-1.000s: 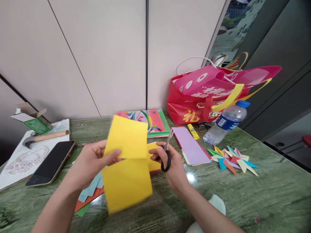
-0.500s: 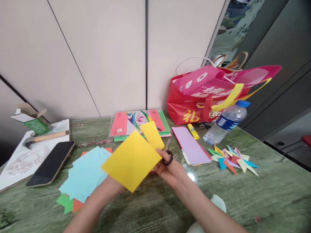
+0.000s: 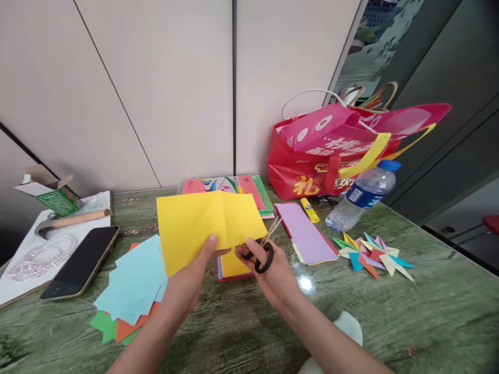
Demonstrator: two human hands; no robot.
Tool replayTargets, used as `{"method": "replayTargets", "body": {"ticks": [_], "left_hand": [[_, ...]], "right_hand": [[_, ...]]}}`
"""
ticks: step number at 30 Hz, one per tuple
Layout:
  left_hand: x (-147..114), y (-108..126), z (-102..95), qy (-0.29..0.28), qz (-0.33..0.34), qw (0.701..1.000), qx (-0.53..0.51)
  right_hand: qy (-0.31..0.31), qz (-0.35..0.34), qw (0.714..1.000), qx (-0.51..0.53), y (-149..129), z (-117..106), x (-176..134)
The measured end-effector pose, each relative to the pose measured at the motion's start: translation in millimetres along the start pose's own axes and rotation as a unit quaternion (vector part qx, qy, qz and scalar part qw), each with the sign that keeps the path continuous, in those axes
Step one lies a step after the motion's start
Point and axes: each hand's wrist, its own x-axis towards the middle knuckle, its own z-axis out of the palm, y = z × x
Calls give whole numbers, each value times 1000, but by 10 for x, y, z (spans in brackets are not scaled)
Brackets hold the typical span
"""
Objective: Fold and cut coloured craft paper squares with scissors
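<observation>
A yellow paper sheet (image 3: 191, 221) with a vertical crease is held up above the table. My left hand (image 3: 191, 280) pinches its lower edge, thumb on the front and fingers mostly hidden behind. Black-handled scissors (image 3: 272, 255) sit in my right hand (image 3: 278, 275), blades pointing up and away, just right of the sheet. The thumb and fingers of that hand are also close to the sheet's lower right edge; whether they grip it I cannot tell. Beneath, a small paper stack (image 3: 233, 266) with yellow on top lies partly covered.
Light blue squares (image 3: 132, 280) lie left over orange and green paper. Further left are a phone (image 3: 81, 262), beads (image 3: 42, 257), a wooden-handled tool (image 3: 78, 220) and a green box (image 3: 58, 200). Rightward: purple strips (image 3: 307, 234), glue stick (image 3: 310, 210), bottle (image 3: 362, 195), folded paper stars (image 3: 374, 254), red bag (image 3: 312, 156).
The yellow sheet has turned from a tilted diamond to a wide, creased rectangle facing me. My left hand has come out from behind it, and the scissor blades now show.
</observation>
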Motion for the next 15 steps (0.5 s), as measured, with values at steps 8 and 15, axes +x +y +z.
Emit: {"method": "replayTargets", "body": {"ticks": [8, 15], "left_hand": [[176, 204, -134, 8, -12, 991, -132], [75, 66, -68, -27, -15, 992, -118]], "right_hand": [[-267, 135, 935, -191, 55, 17, -146], [-304, 156, 919, -196, 43, 4, -167]]}}
